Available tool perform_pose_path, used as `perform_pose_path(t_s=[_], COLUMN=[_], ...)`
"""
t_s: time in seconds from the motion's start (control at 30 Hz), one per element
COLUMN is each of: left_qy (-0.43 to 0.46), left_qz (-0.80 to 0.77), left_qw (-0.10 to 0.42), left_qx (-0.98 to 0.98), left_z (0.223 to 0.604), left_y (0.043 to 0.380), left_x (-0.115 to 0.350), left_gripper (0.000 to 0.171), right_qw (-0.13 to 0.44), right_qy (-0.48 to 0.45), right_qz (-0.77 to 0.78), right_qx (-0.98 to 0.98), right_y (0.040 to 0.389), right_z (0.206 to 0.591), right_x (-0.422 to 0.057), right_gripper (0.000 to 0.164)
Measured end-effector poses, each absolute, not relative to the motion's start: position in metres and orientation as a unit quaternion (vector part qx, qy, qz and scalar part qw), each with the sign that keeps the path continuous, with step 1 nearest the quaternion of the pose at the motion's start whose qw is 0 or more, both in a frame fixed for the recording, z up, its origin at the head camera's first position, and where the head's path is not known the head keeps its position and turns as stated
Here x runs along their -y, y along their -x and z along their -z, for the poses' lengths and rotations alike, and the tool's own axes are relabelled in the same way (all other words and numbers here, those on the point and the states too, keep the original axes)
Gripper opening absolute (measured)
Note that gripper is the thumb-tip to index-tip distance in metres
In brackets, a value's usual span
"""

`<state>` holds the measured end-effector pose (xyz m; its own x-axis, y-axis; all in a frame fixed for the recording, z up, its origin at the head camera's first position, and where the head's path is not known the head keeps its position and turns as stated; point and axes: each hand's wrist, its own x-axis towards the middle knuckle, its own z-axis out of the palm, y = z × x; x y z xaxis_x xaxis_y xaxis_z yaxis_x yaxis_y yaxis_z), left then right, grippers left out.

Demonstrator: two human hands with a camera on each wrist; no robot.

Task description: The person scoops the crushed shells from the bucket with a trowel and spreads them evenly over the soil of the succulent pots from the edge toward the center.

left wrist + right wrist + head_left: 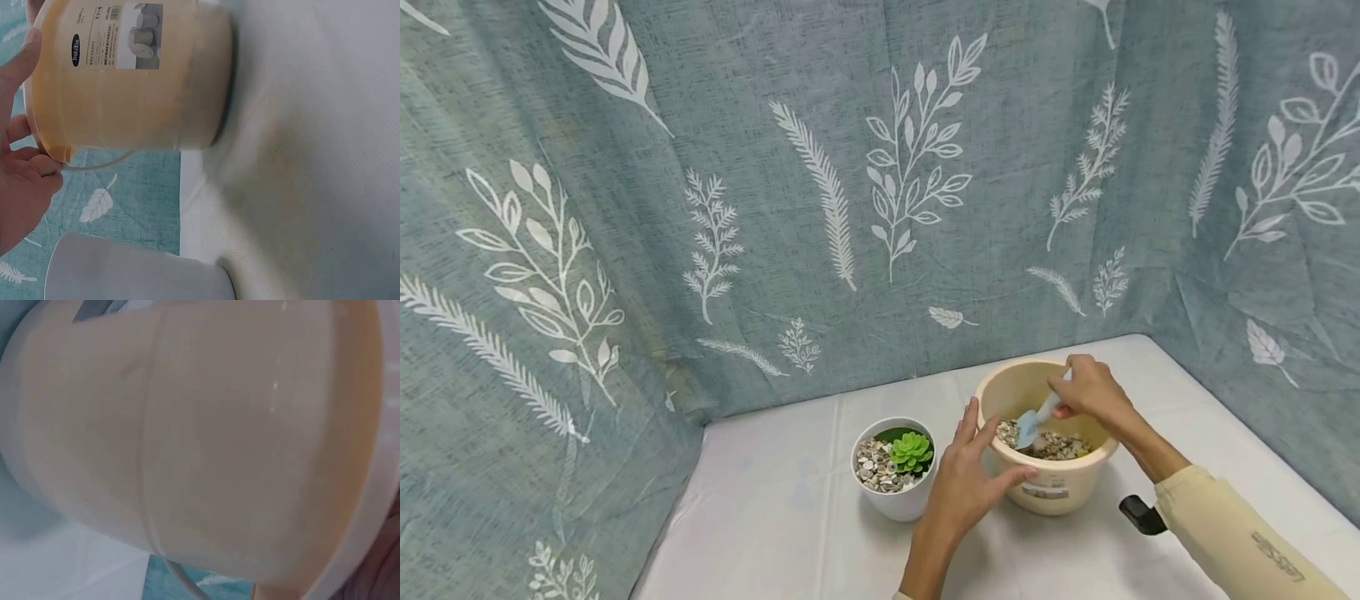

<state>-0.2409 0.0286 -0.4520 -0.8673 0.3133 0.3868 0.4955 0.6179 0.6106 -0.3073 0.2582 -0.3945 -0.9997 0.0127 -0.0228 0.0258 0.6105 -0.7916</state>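
Observation:
My right hand [1093, 387] grips the pale handle of a small light-blue shovel [1028, 428], its blade down among the pebbles [1063, 448] inside a cream plastic bucket [1051, 492]. With thumb and fingers spread around the near-left rim, my left hand [962, 483] holds the bucket. In the left wrist view, the left thumb [24, 59] lies along the rim near the label, with other fingers by the handle lug. The bucket's wall [206, 437] fills most of the right wrist view, and only a bit of the right hand [375, 569] shows there.
Left of the bucket stands a white pot [898, 504] with pebbles and a green artificial succulent [912, 452]. A black object [1142, 514] shows beside the right forearm. The white-covered table [760, 508] is bordered by a blue-green leaf-patterned curtain [835, 333].

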Motion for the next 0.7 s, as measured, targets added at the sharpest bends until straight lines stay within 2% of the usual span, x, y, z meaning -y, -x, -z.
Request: perform_pose_path(t_s=[0.27,0.7], left_qy=[0.224,0.221], left_qz=[0.363,0.392], left_qw=[0.125,0.117], left_qx=[0.896,0.885], left_z=[0.455,0.456], left_y=[0.242,0.242], left_x=[-0.029,-0.029], left_gripper=[0.087,0.089], right_qw=[0.002,-0.011], right_qy=[-0.047,-0.062], right_qz=[0.485,0.573], right_qx=[-0.873,-0.817], right_y=[0.291,0.274], right_z=[0.386,0.382], right_x=[-0.27,-0.307], right_gripper=[0.024,0.026])
